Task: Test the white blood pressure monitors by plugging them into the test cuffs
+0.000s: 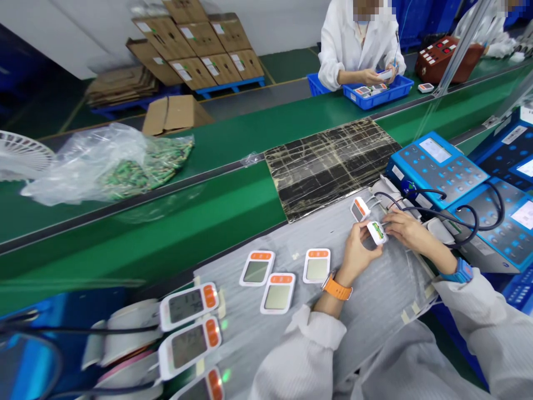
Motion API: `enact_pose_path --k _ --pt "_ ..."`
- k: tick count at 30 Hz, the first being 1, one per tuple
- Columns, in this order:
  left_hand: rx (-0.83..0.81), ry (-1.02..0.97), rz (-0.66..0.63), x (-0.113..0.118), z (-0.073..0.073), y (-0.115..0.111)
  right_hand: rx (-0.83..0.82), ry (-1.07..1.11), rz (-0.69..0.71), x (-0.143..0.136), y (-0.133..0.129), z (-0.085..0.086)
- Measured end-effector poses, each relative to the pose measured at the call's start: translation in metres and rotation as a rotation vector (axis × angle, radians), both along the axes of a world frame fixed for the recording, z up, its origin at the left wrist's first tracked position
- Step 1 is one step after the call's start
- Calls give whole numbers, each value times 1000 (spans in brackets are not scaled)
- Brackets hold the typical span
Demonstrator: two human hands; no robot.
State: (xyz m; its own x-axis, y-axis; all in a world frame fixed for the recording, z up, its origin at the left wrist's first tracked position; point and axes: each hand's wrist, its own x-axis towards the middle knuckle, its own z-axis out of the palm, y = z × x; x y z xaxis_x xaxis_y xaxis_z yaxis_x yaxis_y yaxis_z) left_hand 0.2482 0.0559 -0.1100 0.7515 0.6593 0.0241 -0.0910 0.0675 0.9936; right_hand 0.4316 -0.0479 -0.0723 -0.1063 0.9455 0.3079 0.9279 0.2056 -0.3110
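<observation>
My left hand is closed on a small white blood pressure monitor, gripping its side between thumb and fingers. Green and yellow parts show in an opening on the face turned up. At the monitor's right edge, my right hand has its fingers pinched together; what lies between them is hidden. Another blood pressure monitor, with orange buttons, lies just beyond, a thin white tube at its side. Three more lie face up to the left of my left hand, including an orange-topped monitor near my wrist.
Blue test boxes with black cables stand at the right. At lower left, monitors with lit screens sit beside white cuffs. A dark marbled board lies beyond the grey mat. Across the green bench, a person handles a device over a blue tray.
</observation>
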Motion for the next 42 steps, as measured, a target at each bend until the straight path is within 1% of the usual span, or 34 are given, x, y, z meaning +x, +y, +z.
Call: enact_pose_path --k 7,10,13,14,16,18,19,21,22,23,24,25,26,27,29,31,32,33,35,36,37,39,41,42 --pt "64 -3 38 3 -4 -2 22 -67 -6 -6 -1 1" --pt "135 6 74 9 -3 -6 15 -87 -25 -4 -2 -1" --pt "304 69 118 18 5 -12 10 -62 -40 -2 -5 -3" --pt "377 89 116 19 9 -14 20 -36 -64 -2 -7 -2" --pt "537 136 92 16 18 -17 68 42 -167 -6 -10 4" --pt "702 249 110 1 26 -17 124 130 -301 -13 -12 12" --pt "776 346 163 -11 29 -17 136 159 -355 -17 -13 16" --pt "877 610 321 -41 34 -13 123 169 -427 -25 -12 21" --pt "895 760 394 -57 36 -11 105 160 -454 -28 -11 22" --pt "893 907 438 -71 38 -8 86 150 -481 -30 -9 21" --pt "877 1036 447 -84 40 -5 70 144 -512 -31 -7 19" --pt "853 1137 427 -93 43 -2 58 145 -541 -31 -5 17" --pt "829 1199 391 -100 45 0 48 152 -560 -31 -4 16" --pt "809 1217 352 -104 48 1 45 160 -577 -31 -3 16" --pt "786 1130 281 -105 54 1 88 167 -623 -35 -5 20" --pt "764 941 234 -99 60 -4 147 197 -643 -45 -9 27" --pt "754 837 216 -95 63 -9 136 246 -623 -53 -13 30" --pt "750 739 198 -90 65 -15 85 321 -580 -62 -16 33" --pt "770 582 151 -81 68 -28 -99 515 -460 -80 -23 35" --pt "793 526 118 -76 70 -34 -178 598 -422 -87 -27 35" --pt "821 487 82 -72 70 -39 -223 652 -408 -92 -30 33" --pt "893 451 -4 -65 69 -47 -233 666 -414 -95 -39 29" --pt "949 454 -90 -58 64 -52 -216 602 -418 -89 -51 26" --pt "952 458 -116 -55 60 -53 -192 548 -430 -83 -57 24"
